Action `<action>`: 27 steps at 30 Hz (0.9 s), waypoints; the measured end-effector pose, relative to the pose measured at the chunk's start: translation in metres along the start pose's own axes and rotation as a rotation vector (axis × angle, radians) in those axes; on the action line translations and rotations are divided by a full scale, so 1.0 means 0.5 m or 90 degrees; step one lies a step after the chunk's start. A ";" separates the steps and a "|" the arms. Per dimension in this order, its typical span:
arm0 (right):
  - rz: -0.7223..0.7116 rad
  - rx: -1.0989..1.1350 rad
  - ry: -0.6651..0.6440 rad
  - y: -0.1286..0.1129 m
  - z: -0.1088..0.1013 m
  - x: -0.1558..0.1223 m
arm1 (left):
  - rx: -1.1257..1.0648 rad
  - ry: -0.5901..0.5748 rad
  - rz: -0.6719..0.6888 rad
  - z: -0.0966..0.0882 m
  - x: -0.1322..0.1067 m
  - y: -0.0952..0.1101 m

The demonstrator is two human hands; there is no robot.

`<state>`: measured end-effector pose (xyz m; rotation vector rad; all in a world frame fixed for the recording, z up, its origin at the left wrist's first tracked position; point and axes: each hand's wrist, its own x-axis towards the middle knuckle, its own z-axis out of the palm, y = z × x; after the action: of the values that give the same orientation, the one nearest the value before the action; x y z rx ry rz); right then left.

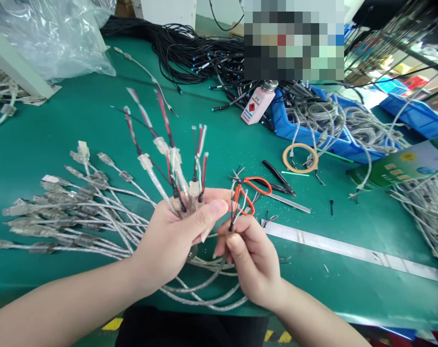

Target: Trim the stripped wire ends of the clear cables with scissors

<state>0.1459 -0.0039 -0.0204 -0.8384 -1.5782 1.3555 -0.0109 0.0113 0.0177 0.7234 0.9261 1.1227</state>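
Observation:
My left hand [182,226] is closed around a bunch of clear-sheathed cables [155,180]. Their stripped ends point up, showing red, white and black wires and clear plastic collars. Beside it, my right hand [253,260] pinches one more cable end [231,229] between thumb and finger, its thin wires upright. The cables loop down below both hands. To the left, their USB plugs [52,207] lie fanned out on the green table mat [96,106]. Just past my right hand are orange-handled scissors [257,185], partly hidden by the wires.
Black-handled pliers [276,178], a tape roll [300,158] and a steel ruler [349,248] lie to the right. Behind them stand a pink bottle [258,103] and a blue bin [301,125] of cables. Black cables [179,53] and a plastic bag [59,38] fill the back.

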 end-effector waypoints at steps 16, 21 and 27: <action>0.078 0.116 -0.076 -0.003 0.002 0.004 | -0.062 -0.084 -0.067 0.000 0.011 0.012; 0.121 0.178 -0.089 -0.003 0.007 0.003 | -0.064 -0.121 -0.074 0.001 0.010 0.013; 0.115 0.231 -0.094 0.001 0.006 0.003 | -0.070 -0.129 -0.095 -0.001 0.011 0.015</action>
<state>0.1427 -0.0037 -0.0205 -0.6817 -1.3286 1.8031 -0.0137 0.0185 0.0227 0.6541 0.7285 0.9419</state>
